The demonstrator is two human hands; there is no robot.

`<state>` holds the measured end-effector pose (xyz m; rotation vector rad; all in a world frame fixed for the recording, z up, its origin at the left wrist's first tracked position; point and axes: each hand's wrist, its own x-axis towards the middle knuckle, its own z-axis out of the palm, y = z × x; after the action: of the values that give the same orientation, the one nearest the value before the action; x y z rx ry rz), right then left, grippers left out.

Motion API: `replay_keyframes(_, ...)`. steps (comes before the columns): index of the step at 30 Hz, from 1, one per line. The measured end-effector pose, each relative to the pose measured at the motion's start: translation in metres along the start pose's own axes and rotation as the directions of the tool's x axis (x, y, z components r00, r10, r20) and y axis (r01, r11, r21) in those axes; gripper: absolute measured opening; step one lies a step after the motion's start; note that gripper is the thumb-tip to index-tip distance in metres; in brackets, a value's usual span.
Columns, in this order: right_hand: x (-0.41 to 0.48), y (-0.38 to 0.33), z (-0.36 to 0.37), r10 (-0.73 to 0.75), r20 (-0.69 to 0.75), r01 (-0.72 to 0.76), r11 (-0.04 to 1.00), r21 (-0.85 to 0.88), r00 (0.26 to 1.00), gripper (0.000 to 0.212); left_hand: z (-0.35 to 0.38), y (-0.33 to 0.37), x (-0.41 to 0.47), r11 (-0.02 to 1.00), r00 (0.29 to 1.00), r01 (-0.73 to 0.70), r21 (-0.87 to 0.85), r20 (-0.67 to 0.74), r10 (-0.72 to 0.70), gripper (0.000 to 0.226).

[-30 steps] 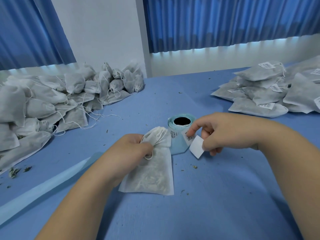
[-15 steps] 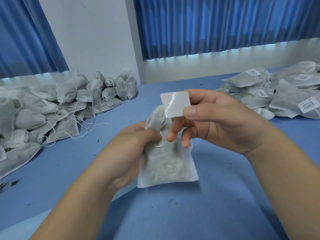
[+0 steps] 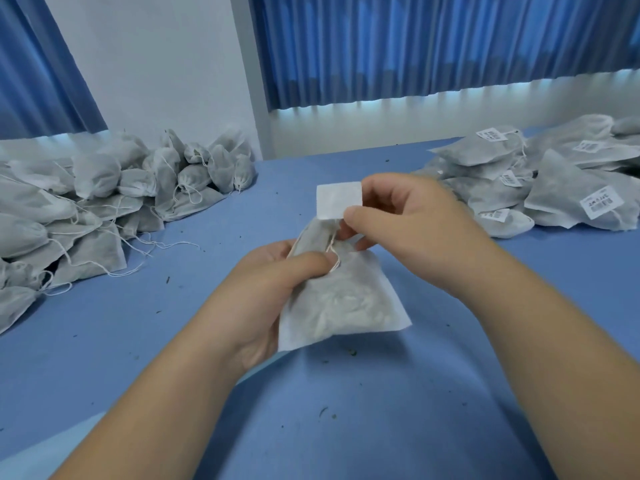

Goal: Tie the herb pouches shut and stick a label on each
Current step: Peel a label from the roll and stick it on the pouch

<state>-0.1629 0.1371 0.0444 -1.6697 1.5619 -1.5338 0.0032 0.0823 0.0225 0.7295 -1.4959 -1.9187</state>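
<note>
Pinching grips on both sides. The left hand grips the gathered neck of a white herb pouch, thumb over the drawstring, holding it over the blue counter. The right hand pinches a plain white label by its lower edge, directly above the pouch's neck; whether label and neck touch cannot be told. Well to the left of the pouch lies a heap of unlabelled pouches. Well to its right lies a stack of labelled pouches showing barcodes. The step in hand appears to be labelling: this pouch looks drawn shut, its label not yet stuck. Next, the label likely needs bringing down onto the fabric or string and pressing flat, with the left grip steadying the neck.
</note>
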Motion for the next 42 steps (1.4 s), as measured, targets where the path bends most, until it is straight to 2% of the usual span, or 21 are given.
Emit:
replay_keyframes(4, -0.002, 0.004, 0.006, -0.08, -0.03, 0.07, 0.967, -0.243, 0.996, 0.007, -0.003, 0.003, -0.004, 0.996, 0.997, 0.046, -0.079, 0.069, -0.041, 0.013)
replay_keyframes(8, -0.005, 0.0, 0.012, -0.156, -0.03, 0.145, 0.959, -0.242, 0.987, 0.01, -0.008, 0.007, -0.006, 0.992, 0.991, 0.07, -0.106, 0.118, -0.057, 0.016)
replay_keyframes(12, -0.008, -0.002, 0.018, -0.312, -0.089, 0.274, 0.915, -0.296, 0.946, 0.012, -0.01, 0.01, -0.006, 0.99, 0.992, 0.097, -0.103, 0.093, -0.087, 0.014)
replay_keyframes(15, -0.009, -0.002, 0.02, -0.428, -0.107, 0.362, 0.853, -0.376, 0.897, 0.009, -0.011, 0.01, -0.006, 0.99, 0.992, 0.109, -0.089, 0.071, -0.103, 0.017)
replay_keyframes(18, -0.008, -0.001, 0.018, -0.532, -0.056, 0.442, 0.753, -0.488, 0.845, 0.008, -0.012, 0.009, -0.005, 0.993, 0.994, 0.105, -0.048, 0.048, -0.103, 0.024)
replay_keyframes(20, -0.007, 0.0, 0.015, -0.581, -0.003, 0.486, 0.684, -0.544, 0.814, 0.01, -0.012, 0.008, -0.005, 0.995, 0.993, 0.103, -0.019, 0.055, -0.102, 0.018)
replay_keyframes(21, -0.007, 0.002, 0.014, -0.595, 0.026, 0.503, 0.655, -0.564, 0.803, 0.012, -0.012, 0.009, -0.005, 0.995, 0.993, 0.102, -0.005, 0.062, -0.101, 0.012)
replay_keyframes(23, -0.01, 0.008, 0.011, -0.603, 0.072, 0.521, 0.616, -0.591, 0.795, 0.014, -0.013, 0.009, -0.005, 0.995, 0.992, 0.096, 0.009, 0.077, -0.096, 0.015)
replay_keyframes(25, -0.016, 0.015, 0.01, -0.583, 0.076, 0.51, 0.632, -0.583, 0.809, 0.013, -0.013, 0.009, -0.005, 0.995, 0.991, 0.098, -0.001, 0.087, -0.097, 0.013)
replay_keyframes(28, -0.02, 0.018, 0.01, -0.573, 0.075, 0.509, 0.651, -0.563, 0.816, 0.013, -0.012, 0.006, -0.004, 0.994, 0.991, 0.108, -0.018, 0.087, -0.106, 0.03)
replay_keyframes(32, -0.021, 0.015, 0.011, -0.576, 0.106, 0.52, 0.625, -0.582, 0.811, 0.014, -0.009, 0.006, -0.005, 0.994, 0.989, 0.111, -0.012, 0.098, -0.109, 0.02)
replay_keyframes(38, -0.022, 0.015, 0.011, -0.575, 0.116, 0.522, 0.617, -0.589, 0.81, 0.015, -0.008, 0.004, -0.006, 0.995, 0.991, 0.094, 0.04, 0.087, -0.097, 0.035)
replay_keyframes(42, -0.023, 0.015, 0.011, -0.597, 0.106, 0.536, 0.611, -0.583, 0.795, 0.016, -0.009, 0.005, -0.005, 0.993, 0.988, 0.112, 0.025, 0.1, -0.114, 0.025)
